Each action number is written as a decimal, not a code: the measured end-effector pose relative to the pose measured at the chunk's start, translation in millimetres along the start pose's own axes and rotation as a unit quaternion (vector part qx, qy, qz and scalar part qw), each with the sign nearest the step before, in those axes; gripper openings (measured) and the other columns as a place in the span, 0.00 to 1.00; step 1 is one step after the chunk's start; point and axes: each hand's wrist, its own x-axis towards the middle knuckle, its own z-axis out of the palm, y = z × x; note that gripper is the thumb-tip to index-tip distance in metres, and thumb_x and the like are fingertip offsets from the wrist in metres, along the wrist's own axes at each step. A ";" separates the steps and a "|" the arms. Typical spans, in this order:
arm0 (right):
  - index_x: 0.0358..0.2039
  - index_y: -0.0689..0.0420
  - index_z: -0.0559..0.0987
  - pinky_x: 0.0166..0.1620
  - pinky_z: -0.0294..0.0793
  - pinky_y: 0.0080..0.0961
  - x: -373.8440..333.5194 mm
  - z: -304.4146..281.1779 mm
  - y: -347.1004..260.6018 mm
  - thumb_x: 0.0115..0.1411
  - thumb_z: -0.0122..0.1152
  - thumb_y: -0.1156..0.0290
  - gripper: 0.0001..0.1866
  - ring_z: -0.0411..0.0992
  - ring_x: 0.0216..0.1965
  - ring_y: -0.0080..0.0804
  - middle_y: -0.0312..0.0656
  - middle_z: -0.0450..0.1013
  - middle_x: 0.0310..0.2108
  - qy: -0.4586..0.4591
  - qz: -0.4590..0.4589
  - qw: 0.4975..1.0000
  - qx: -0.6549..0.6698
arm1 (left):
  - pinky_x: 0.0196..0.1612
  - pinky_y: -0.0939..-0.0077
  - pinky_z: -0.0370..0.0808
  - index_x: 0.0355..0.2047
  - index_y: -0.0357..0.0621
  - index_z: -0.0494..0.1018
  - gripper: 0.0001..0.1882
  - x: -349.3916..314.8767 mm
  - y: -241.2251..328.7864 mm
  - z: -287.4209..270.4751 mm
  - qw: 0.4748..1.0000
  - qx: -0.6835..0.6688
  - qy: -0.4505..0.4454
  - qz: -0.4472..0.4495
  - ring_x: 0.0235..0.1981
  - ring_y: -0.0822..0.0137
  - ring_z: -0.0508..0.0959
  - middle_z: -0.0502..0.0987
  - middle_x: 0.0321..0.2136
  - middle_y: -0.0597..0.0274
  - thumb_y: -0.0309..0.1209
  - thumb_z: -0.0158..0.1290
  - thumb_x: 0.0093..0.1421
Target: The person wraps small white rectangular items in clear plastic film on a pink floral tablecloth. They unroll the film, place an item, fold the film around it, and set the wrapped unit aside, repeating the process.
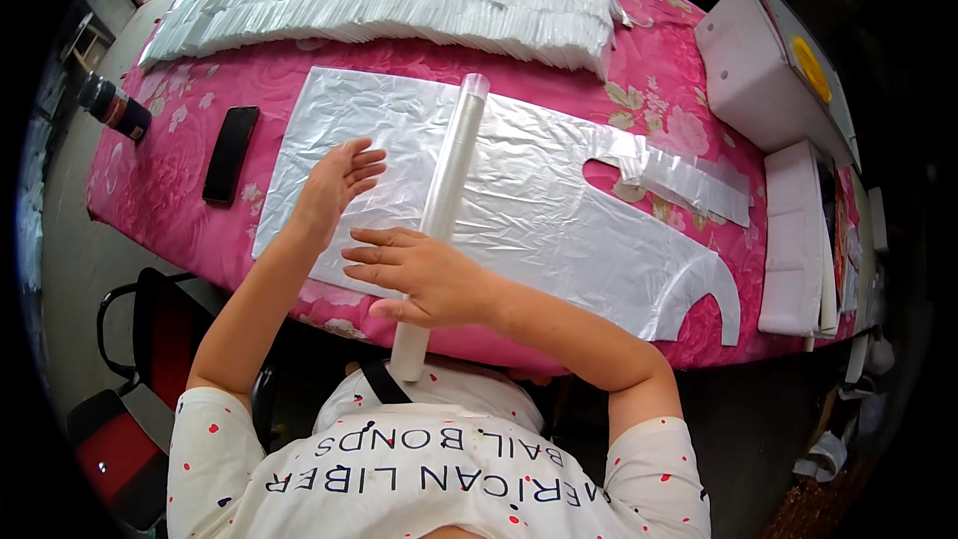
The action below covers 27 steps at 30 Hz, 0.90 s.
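A thin, wrinkled white plastic sheet [539,190] lies spread out, with curved cut-outs at its right end like a disposable apron. Across it runs a long, translucent whitish tube or roll [454,165], its near end sticking out past the table edge toward my body. My right hand [424,274] is over the tube's lower part, fingers spread and pointing left; whether the palm touches it is hidden. Above the sheet's left part is my left hand [344,185], fingers stretched and holding nothing. A folded plastic strip [694,185] lies at the sheet's upper right corner.
Rows of folded white plastic pieces [389,0] line the far side of the pink flowered tablecloth [165,195]. A black phone [231,155] and a dark bottle [115,107] are at left. White foam boxes [793,240] stand at right. Chairs [125,439] are at lower left.
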 end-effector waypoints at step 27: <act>0.51 0.63 0.60 0.38 0.76 0.27 148.5 54.6 80.2 0.49 0.62 0.69 0.31 0.71 0.33 0.31 0.46 0.68 0.38 0.329 0.318 0.576 0.677 | 0.39 0.71 0.77 0.53 0.32 0.60 0.37 -148.3 -22.6 -71.7 0.978 -0.155 -0.058 -0.123 0.36 0.65 0.78 0.71 0.47 0.43 0.40 0.61 0.48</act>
